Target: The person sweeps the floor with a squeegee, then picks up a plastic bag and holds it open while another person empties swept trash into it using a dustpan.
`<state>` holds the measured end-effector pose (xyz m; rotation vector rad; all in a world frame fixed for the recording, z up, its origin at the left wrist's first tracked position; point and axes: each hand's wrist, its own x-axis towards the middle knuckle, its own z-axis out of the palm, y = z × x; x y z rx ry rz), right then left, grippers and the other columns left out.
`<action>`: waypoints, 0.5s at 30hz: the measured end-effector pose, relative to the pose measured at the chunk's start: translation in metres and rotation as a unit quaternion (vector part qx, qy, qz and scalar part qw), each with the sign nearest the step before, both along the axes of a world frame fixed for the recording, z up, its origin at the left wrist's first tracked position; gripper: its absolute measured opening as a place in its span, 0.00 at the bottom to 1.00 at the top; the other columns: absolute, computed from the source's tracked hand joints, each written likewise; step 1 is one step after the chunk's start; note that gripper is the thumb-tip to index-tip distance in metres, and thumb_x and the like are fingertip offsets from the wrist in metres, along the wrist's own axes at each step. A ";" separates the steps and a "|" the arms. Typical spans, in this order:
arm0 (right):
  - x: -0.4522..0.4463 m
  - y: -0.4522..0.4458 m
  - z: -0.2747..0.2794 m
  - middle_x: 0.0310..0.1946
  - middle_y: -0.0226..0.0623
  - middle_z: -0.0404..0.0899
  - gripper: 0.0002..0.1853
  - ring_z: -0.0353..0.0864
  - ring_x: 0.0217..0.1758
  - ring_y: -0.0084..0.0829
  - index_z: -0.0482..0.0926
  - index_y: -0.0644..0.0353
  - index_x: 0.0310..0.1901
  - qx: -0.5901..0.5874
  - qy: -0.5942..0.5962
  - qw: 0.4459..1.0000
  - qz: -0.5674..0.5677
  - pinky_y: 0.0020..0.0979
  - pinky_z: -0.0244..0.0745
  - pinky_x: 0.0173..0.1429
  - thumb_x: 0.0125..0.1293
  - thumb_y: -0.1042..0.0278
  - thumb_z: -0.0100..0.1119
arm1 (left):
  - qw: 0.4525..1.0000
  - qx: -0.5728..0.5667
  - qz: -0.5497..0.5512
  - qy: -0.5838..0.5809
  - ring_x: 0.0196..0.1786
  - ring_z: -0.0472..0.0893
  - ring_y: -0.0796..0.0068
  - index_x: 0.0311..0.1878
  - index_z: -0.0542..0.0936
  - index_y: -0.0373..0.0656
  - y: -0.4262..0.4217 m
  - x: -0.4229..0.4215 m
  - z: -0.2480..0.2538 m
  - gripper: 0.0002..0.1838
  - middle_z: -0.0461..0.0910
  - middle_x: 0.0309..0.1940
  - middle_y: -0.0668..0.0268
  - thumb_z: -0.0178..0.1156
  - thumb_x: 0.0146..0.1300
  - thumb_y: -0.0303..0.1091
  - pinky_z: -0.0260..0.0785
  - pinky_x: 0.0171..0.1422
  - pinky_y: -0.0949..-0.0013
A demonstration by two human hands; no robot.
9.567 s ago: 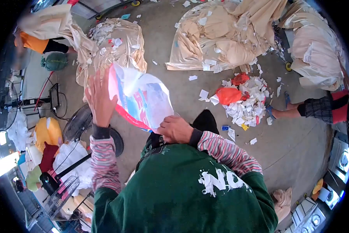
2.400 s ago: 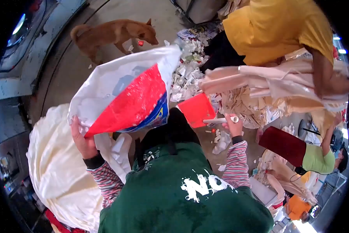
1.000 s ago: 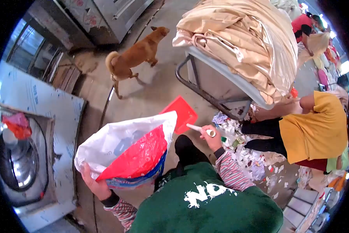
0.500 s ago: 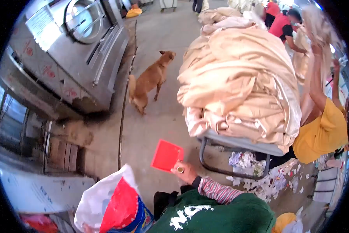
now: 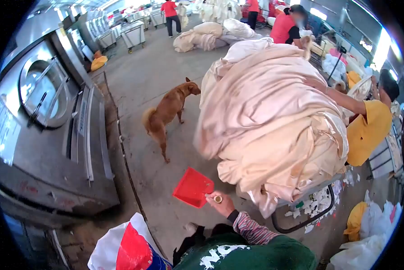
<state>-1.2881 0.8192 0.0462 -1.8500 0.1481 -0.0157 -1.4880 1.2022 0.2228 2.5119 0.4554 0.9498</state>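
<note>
My right hand [image 5: 220, 203] is closed round the handle of a red dustpan [image 5: 194, 188], with the round handle end [image 5: 217, 199] showing above my fingers. The pan is in front of me, over the concrete floor. A white, red and blue bag [image 5: 134, 247] stands at the lower left, close to my body. My left hand is out of sight. To the right of the dustpan rises a big heap of beige cloth [image 5: 274, 121] on a cart [image 5: 303, 225], its folds hanging over the near edge.
A brown dog [image 5: 169, 110] stands ahead. Along the left is a large steel washing machine [image 5: 53, 135]. A person in yellow [image 5: 370, 130] reaches onto the heap; another in red [image 5: 285, 29] works behind it. Scraps [image 5: 316, 202] litter the floor; bundles [image 5: 368, 229] lie lower right.
My view has tilted up and shifted. The person in yellow has brought a raised cloth down onto the heap, which now bulges nearer. My right hand keeps the dustpan.
</note>
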 end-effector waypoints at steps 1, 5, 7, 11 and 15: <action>0.018 0.001 -0.003 0.18 0.38 0.71 0.13 0.72 0.23 0.34 0.71 0.59 0.24 0.005 0.003 1.000 -0.030 0.30 0.64 0.27 0.48 0.56 0.54 | 1.000 -0.002 -0.011 0.001 0.46 0.66 0.52 0.46 0.64 0.30 0.006 0.036 0.004 0.29 0.66 0.43 0.48 0.50 0.49 0.47 0.58 0.49 0.60; 0.081 0.009 0.044 0.17 0.34 0.73 0.10 0.72 0.22 0.23 0.71 0.59 0.23 0.027 -0.002 0.991 -0.128 0.25 0.65 0.27 0.48 0.61 0.55 | 0.992 0.092 -0.067 0.054 0.50 0.62 0.56 0.48 0.62 0.33 0.034 0.179 0.007 0.26 0.63 0.45 0.52 0.51 0.49 0.40 0.54 0.53 0.61; 0.115 0.012 0.032 0.21 0.35 0.74 0.09 0.73 0.24 0.22 0.71 0.60 0.23 0.024 0.015 0.988 -0.151 0.24 0.66 0.28 0.49 0.64 0.55 | 0.978 0.132 -0.162 -0.015 0.54 0.58 0.61 0.49 0.61 0.36 0.039 0.254 -0.002 0.23 0.59 0.50 0.57 0.51 0.50 0.35 0.50 0.57 0.62; 0.195 0.016 0.020 0.27 0.38 0.75 0.09 0.73 0.27 0.24 0.69 0.60 0.25 0.078 -0.015 0.981 -0.178 0.24 0.66 0.31 0.49 0.64 0.55 | 0.828 -0.525 -0.137 -0.144 0.49 0.63 0.65 0.47 0.64 0.38 0.037 0.401 -0.007 0.23 0.64 0.45 0.60 0.54 0.47 0.36 0.54 0.53 0.66; 0.293 0.019 -0.025 0.23 0.37 0.72 0.11 0.71 0.28 0.25 0.69 0.60 0.23 0.082 -0.060 0.976 -0.191 0.26 0.66 0.32 0.49 0.62 0.55 | 0.795 -0.588 -0.123 -0.086 0.48 0.64 0.67 0.47 0.64 0.40 0.015 0.521 0.003 0.23 0.65 0.45 0.61 0.53 0.47 0.38 0.57 0.50 0.68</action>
